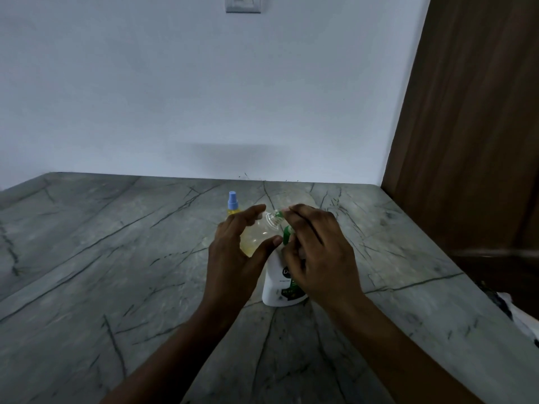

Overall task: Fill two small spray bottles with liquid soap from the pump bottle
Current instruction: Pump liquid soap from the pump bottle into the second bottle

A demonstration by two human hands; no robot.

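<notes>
Grey veined counter point(102, 258), pale wall point(204, 97), wooden door point(472, 126), white pump bottle point(275, 284)

Grey-green stone counter point(116, 258) with dark veins, carrying two bottles.
A white plastic pump bottle with a green head point(277, 287) stands upright near the middle; behind it to the left, a small yellow-filled spray bottle with a blue cap point(233, 204) seems to stand too, its base hidden.

Left hand point(236, 252) curled round spray bottle point(256, 234), right hand point(318, 255) gripping pump head point(287, 236), both close together
</notes>
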